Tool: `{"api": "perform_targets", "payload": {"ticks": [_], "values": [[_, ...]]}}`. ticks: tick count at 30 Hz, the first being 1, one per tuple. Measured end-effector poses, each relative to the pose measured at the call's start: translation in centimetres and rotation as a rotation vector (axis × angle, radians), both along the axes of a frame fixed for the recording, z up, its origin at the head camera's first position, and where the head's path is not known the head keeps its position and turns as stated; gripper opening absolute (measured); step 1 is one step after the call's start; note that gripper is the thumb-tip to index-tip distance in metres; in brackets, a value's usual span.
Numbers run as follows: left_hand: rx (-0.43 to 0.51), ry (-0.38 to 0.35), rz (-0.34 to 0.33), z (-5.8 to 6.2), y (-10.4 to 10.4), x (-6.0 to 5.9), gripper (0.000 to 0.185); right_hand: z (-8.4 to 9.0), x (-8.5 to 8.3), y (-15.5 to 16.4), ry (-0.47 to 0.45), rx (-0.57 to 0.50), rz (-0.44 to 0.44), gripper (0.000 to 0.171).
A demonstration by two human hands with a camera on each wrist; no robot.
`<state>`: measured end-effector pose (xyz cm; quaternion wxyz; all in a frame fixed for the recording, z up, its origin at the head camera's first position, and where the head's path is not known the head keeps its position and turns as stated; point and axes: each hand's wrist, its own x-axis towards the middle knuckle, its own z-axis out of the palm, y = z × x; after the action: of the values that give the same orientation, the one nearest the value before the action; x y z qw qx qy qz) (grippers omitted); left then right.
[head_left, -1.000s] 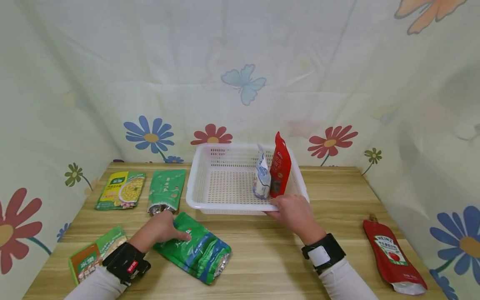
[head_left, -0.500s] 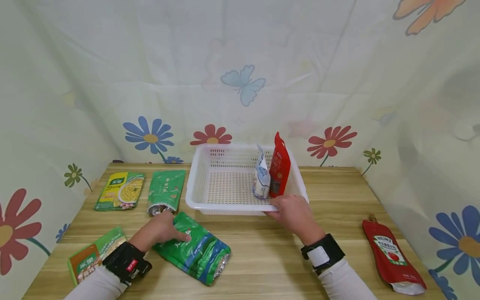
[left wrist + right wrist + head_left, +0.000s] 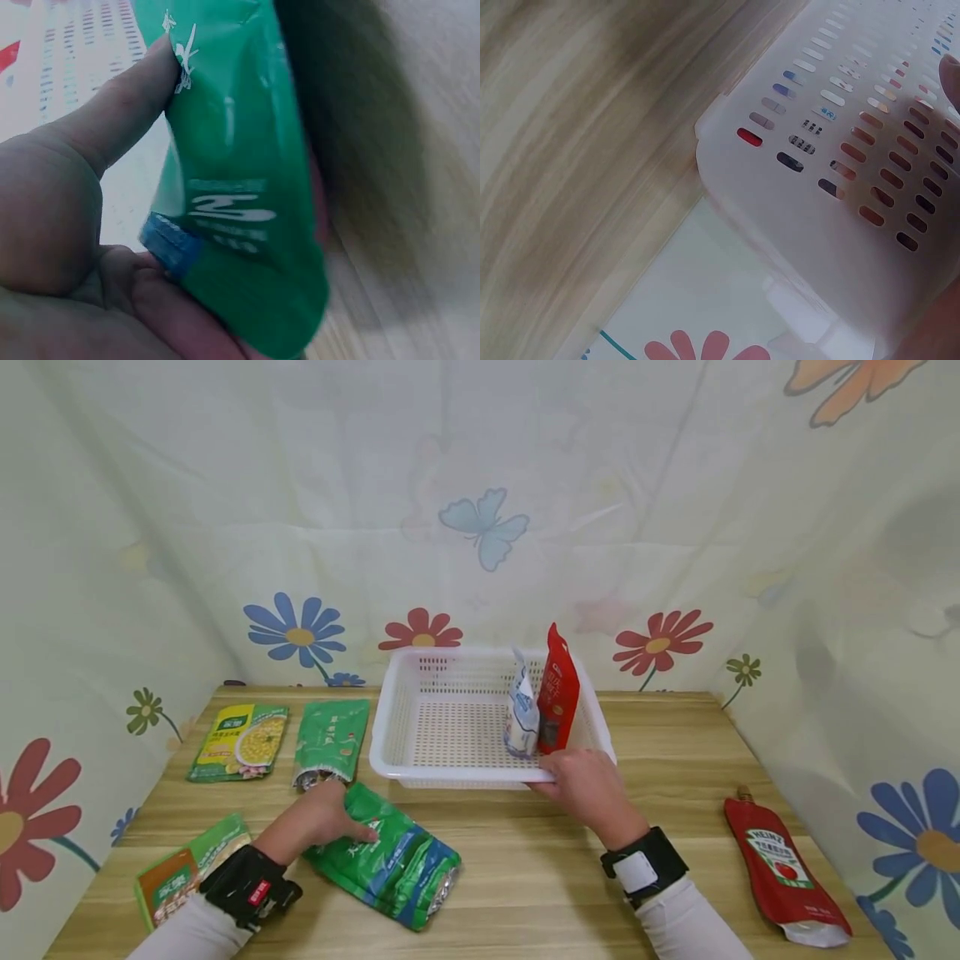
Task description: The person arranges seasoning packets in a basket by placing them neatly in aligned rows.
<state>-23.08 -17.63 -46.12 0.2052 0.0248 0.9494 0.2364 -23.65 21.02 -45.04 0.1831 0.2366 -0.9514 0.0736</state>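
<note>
A green-and-blue foil pouch (image 3: 397,856) lies tilted at the front of the table in the head view. My left hand (image 3: 318,817) pinches its upper left edge, with the thumb on the front face and the other fingers behind, as the left wrist view shows on the green pouch (image 3: 232,150). My right hand (image 3: 588,789) grips the near rim of a white perforated plastic basket (image 3: 450,772), close to its right corner. Inside the basket a white-and-blue packet (image 3: 522,714) and a taller red pouch (image 3: 558,693) stand upright at the right end. The basket's slotted wall (image 3: 802,187) fills much of the right wrist view.
Left of the basket lie a green pouch (image 3: 332,735) and a yellow-green soup packet (image 3: 242,742). A brown-and-green packet (image 3: 180,877) is partly covered by my left forearm. A red Heinz ketchup pouch (image 3: 783,872) lies at the right edge. Flowered curtains (image 3: 487,468) enclose the wooden table.
</note>
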Motion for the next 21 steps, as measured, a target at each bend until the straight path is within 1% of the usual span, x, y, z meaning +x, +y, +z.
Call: {"api": "perform_targets", "payload": {"ticks": [4, 9, 11, 17, 21], "values": [[0.060, -0.013, -0.006, -0.1, -0.6, 0.0, 0.091, 0.0, 0.0, -0.1, -0.002, -0.001, -0.001, 0.031], [0.096, -0.065, -0.008, 0.2, -1.1, 0.0, 0.097, 0.0, 0.0, -0.1, -0.004, -0.002, -0.010, 0.033], [0.111, -0.082, -0.004, 0.3, -1.3, 0.0, 0.093, -0.1, 0.0, -0.1, -0.007, -0.003, -0.011, 0.033], [0.193, -0.132, 0.014, 0.7, -1.4, 0.0, 0.065, -0.1, 0.0, -0.1, -0.008, -0.016, -0.005, 0.032], [0.213, -0.140, 0.023, 1.2, -1.4, 0.0, 0.078, -0.1, 0.0, -0.1, -0.005, -0.011, -0.005, 0.033]]}}
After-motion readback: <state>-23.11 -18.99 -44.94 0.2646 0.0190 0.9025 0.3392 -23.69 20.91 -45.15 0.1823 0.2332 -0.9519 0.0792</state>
